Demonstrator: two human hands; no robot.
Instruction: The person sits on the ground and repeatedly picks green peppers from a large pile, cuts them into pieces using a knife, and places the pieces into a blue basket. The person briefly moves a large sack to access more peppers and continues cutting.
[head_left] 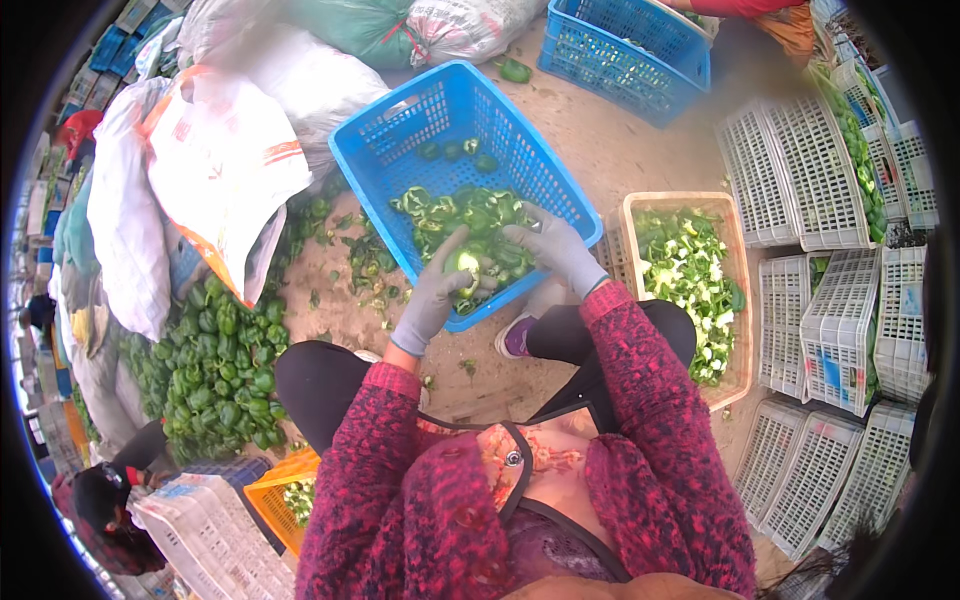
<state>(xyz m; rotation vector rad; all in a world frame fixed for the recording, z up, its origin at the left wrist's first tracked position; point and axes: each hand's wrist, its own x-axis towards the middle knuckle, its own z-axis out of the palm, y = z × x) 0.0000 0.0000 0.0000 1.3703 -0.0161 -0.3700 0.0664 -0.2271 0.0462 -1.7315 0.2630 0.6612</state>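
Note:
A blue plastic crate point(372, 165) stands tilted before me, with green bell peppers and pepper pieces point(455, 215) in its near part. At its near side, my left hand point(432, 300), in a grey glove, is closed around a green bell pepper point(466, 266) whose pale cut inside shows. My right hand point(560, 248), also gloved in grey, reaches over the right wall of the crate. Its visible fingers are apart above the peppers, and the rest are hidden; I make out nothing held in it.
Beside my right knee is a pale crate point(742, 300) of chopped green peppers. Whole bell peppers point(222, 360) lie heaped at left below white sacks point(225, 150). Stacked white crates point(835, 330) line the right. Another blue crate point(620, 60) stands far off, near a person's red sleeve point(735, 6).

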